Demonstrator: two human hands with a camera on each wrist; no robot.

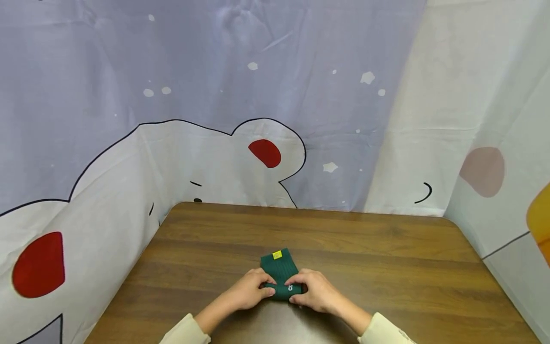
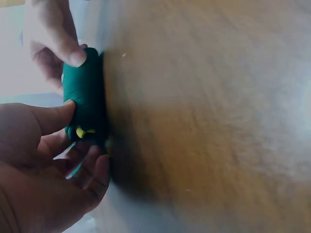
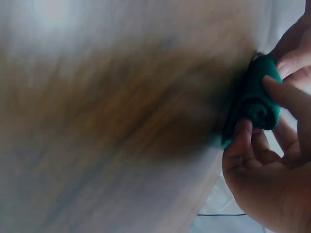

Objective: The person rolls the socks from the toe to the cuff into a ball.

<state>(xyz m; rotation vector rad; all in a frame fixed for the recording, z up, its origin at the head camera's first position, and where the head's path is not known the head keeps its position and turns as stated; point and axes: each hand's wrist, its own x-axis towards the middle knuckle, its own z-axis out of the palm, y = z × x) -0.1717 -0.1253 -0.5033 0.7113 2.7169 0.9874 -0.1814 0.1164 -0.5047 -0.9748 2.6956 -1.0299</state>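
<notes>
Rolling up the green cloth [image 1: 281, 267] looks like the step in hand; you're partway, by my read. Landmark = the roll [image 1: 281, 293], the coiled end nearest you, lying on the wooden table [image 1: 365, 253]. A flat ribbed stretch runs out from the roll's far side, with a yellow label [image 1: 277, 255] near its far edge. White lettering [image 1: 290, 288] sits on the roll toward its right end; too small to read fully. Could be a sock, can't confirm.

Grip: your left hand [image 1: 253, 289] pinches the roll's left end, thumb on the near face, fingertips around the end and far side. Your right hand [image 1: 315, 290] does the same at the right end, thumb near, fingers over the top. Right wrist view shows the spiral of layers at that end; left wrist view shows a small yellow scrap [image 2: 83, 131] poking out of the other.

Next move, I'd say: turn the roll away from you over the flat stretch, both ends at equal pace, light inward pressure so the layers stay tight. Risk: uneven hands would skew it, or the coil could slacken if you let go. Soft fabric, should compress easily.

Containers: none that I can see in any view, so nothing to report inside one. Beyond the roll, past the table's far edge, hangs a printed curtain [image 1: 335, 119].
</notes>
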